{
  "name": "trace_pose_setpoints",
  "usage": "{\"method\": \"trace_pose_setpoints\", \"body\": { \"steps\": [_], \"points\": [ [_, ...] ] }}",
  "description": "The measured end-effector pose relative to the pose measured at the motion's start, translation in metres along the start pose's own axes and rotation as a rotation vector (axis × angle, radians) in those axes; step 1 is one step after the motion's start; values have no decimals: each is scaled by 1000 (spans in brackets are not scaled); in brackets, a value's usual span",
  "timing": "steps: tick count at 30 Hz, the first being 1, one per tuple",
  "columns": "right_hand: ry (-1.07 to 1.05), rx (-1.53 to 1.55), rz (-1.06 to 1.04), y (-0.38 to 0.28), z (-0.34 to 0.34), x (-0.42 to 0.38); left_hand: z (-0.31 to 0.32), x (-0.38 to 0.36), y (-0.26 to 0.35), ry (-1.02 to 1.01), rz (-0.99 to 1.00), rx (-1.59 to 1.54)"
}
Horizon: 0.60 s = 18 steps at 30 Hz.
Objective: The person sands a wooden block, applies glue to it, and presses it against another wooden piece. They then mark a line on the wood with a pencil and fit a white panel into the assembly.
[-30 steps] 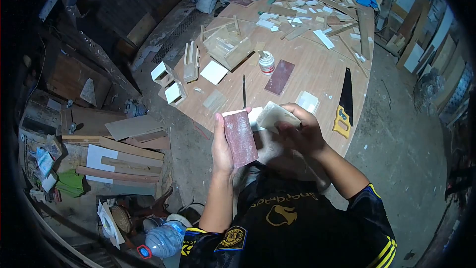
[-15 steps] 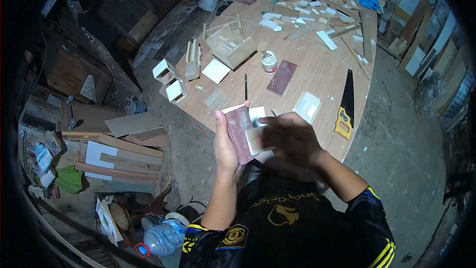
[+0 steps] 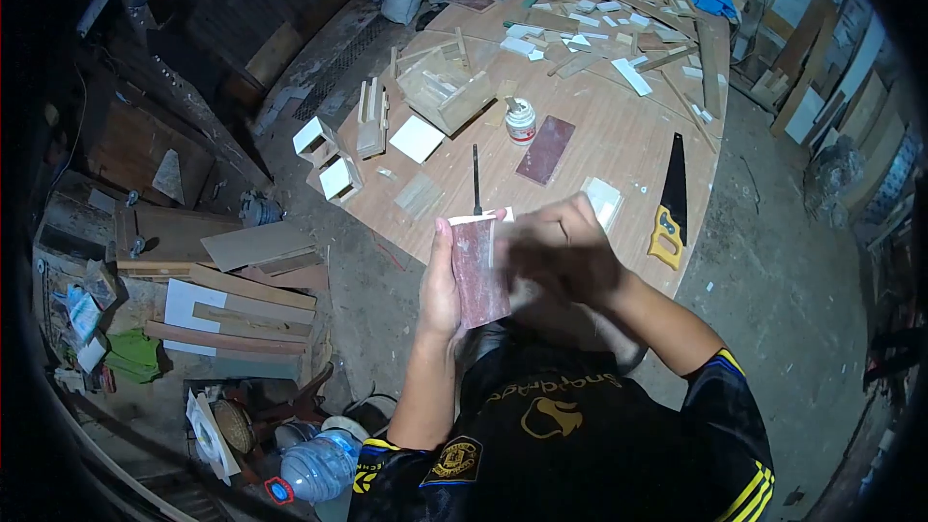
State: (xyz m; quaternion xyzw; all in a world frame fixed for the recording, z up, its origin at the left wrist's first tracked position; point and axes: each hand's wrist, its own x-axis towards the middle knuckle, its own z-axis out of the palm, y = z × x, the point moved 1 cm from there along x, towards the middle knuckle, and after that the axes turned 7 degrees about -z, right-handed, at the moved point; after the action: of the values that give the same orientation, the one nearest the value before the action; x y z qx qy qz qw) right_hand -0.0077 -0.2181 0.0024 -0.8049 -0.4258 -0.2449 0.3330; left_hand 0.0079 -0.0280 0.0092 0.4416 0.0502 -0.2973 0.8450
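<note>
My left hand holds a reddish-brown sanding block upright in front of my chest, its rough face turned toward my right hand. My right hand is blurred with motion and pressed against the block's right side. The small pale wood piece it gripped is hidden behind its fingers. Both hands hover above the near edge of the wooden table.
On the table lie a yellow-handled handsaw, a sandpaper sheet, a white glue jar, a dark pencil-like tool, small wooden boxes and several offcuts. Boards and a plastic bottle clutter the floor at left.
My right hand brought the pale wood piece from beside the block onto its face and now rubs it upward along the block. My left hand kept the block nearly still.
</note>
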Motion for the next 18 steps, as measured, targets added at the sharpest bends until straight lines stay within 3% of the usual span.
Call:
{"method": "trace_pose_setpoints", "body": {
  "steps": [2,4,5,6,8,10,11,12,14,15,16,18],
  "points": [
    [75,-80,47,-2,1,-1,-1,1,0,9,-12,15],
    [-37,124,279,-22,12,-14,-2,-2,1,34,-37,38],
    [-121,18,19,-11,11,-13,0,-3,1,61,-51,64],
    [-194,408,391,-8,-1,2,2,-3,0,85,-66,88],
    [5,-111,99,6,-5,1,-5,0,-2,47,-86,140],
    [-203,683,600,-2,10,-5,3,-2,4,93,-21,126],
    [-398,256,446,-10,14,-6,4,-3,7,92,-19,133],
    [-111,177,382,-28,11,-9,5,-6,8,90,-38,84],
    [-277,318,560,-7,3,3,2,-8,6,83,-59,32],
    [-146,-56,178,4,5,6,-3,-8,6,124,-26,127],
    [118,-144,88,14,1,6,-7,-7,7,165,10,225],
    [174,74,160,11,-1,2,-11,-5,6,180,18,276]
  ]
}}
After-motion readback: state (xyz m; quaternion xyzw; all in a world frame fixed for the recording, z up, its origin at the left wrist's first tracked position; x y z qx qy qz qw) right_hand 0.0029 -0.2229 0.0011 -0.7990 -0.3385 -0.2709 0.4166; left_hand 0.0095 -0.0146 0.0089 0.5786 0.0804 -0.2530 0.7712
